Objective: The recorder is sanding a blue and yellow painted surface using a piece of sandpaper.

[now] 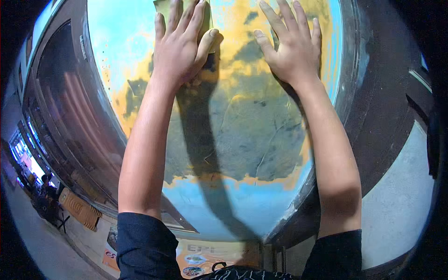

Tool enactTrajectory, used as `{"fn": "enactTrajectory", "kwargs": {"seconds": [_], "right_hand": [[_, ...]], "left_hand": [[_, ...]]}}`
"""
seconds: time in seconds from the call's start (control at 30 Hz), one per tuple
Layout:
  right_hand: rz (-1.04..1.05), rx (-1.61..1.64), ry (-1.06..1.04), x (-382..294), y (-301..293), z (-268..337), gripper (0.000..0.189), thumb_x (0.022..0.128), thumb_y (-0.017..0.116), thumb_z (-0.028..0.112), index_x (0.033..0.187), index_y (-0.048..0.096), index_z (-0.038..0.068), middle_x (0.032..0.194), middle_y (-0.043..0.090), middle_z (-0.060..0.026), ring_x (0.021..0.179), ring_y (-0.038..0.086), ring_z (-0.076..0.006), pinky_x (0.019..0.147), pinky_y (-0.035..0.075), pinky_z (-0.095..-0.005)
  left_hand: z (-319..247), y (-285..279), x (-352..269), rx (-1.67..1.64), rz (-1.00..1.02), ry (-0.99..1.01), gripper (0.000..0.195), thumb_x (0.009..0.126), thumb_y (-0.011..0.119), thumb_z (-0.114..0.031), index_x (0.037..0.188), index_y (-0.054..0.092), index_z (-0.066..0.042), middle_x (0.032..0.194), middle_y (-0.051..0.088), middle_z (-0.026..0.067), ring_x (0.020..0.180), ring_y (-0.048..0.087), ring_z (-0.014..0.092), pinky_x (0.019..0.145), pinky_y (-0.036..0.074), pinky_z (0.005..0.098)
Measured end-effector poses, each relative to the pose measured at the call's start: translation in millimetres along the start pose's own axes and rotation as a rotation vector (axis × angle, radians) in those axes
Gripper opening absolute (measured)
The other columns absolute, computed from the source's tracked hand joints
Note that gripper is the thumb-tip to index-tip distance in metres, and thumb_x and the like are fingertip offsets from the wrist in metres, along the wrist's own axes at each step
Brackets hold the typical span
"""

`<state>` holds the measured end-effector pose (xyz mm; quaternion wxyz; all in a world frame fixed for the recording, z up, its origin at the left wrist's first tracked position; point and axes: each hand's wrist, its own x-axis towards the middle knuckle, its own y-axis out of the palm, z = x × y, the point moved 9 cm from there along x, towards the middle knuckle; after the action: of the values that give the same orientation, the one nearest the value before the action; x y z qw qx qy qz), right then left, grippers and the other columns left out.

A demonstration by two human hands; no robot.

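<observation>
My left hand [178, 52] lies over a yellowish-green sheet [161, 7], probably sandpaper, and presses it against the painted wall panel [206, 204]. The thumb rests by the sheet's right edge, and the palm hides most of the sheet. To the right, my right hand [292, 52] is spread on the same panel with nothing visible in it. Light blue paint, orange-yellow areas and a large rough grey patch [252, 136] with fine cracks cover the panel. The shadow of my left arm falls down across the patch.
Dark wooden framing [374, 87] borders the panel on the right, and a dark wooden door or shutter [66, 91] on the left. At lower left are stacked tan plastic chairs [78, 208] and a seated person [45, 196]. A printed banner [217, 250] hangs below the panel.
</observation>
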<state>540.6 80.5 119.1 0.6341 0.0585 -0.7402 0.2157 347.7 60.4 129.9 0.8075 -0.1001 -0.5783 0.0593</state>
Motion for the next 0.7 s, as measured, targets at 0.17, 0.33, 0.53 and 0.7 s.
{"fn": "enactTrajectory", "kwargs": {"seconds": [0.17, 0.33, 0.53, 0.7], "right_hand": [[0.116, 0.049, 0.106, -3.0, 0.7, -11.5, 0.066, 0.1, 0.055, 0.046, 0.16, 0.041, 0.024, 0.172, 0.024, -0.0083, 0.158, 0.019, -0.0342, 0.128, 0.011, -0.0559], [0.147, 0.024, 0.078, -3.9, 3.5, -18.3, 0.068, 0.099, 0.056, 0.048, 0.161, 0.04, 0.024, 0.173, 0.021, -0.0072, 0.159, 0.016, -0.0351, 0.127, 0.01, -0.0572], [0.057, 0.098, 0.04, -5.4, 1.0, -21.2, 0.068, 0.1, 0.053, 0.051, 0.161, 0.04, 0.025, 0.172, 0.024, -0.0083, 0.158, 0.018, -0.0341, 0.127, 0.01, -0.0571], [0.049, 0.113, 0.005, -6.5, 5.7, -20.9, 0.066, 0.099, 0.055, 0.048, 0.16, 0.042, 0.023, 0.171, 0.026, -0.0085, 0.157, 0.022, -0.0337, 0.127, 0.011, -0.0573]], "left_hand": [[-10.7, 5.3, -22.0, 0.065, -0.243, 0.116, 0.065, 0.107, 0.044, -0.047, 0.163, 0.035, -0.014, 0.172, 0.026, 0.002, 0.161, 0.013, 0.031, 0.127, 0.009, 0.0586], [-9.1, 11.4, 6.1, 0.149, 0.003, 0.054, 0.071, 0.109, 0.041, -0.048, 0.166, 0.026, -0.009, 0.174, 0.018, 0.0083, 0.162, 0.004, 0.032, 0.127, 0.004, 0.0571], [-20.6, 7.0, 5.4, 0.037, -0.155, 0.087, 0.067, 0.108, 0.043, -0.048, 0.164, 0.031, -0.013, 0.173, 0.022, 0.0052, 0.162, 0.008, 0.031, 0.127, 0.007, 0.0581], [-36.3, 5.1, -16.1, 0.022, -0.279, 0.106, 0.06, 0.104, 0.051, -0.044, 0.159, 0.043, -0.02, 0.168, 0.036, 0.0016, 0.159, 0.021, 0.031, 0.126, 0.014, 0.0574]]}}
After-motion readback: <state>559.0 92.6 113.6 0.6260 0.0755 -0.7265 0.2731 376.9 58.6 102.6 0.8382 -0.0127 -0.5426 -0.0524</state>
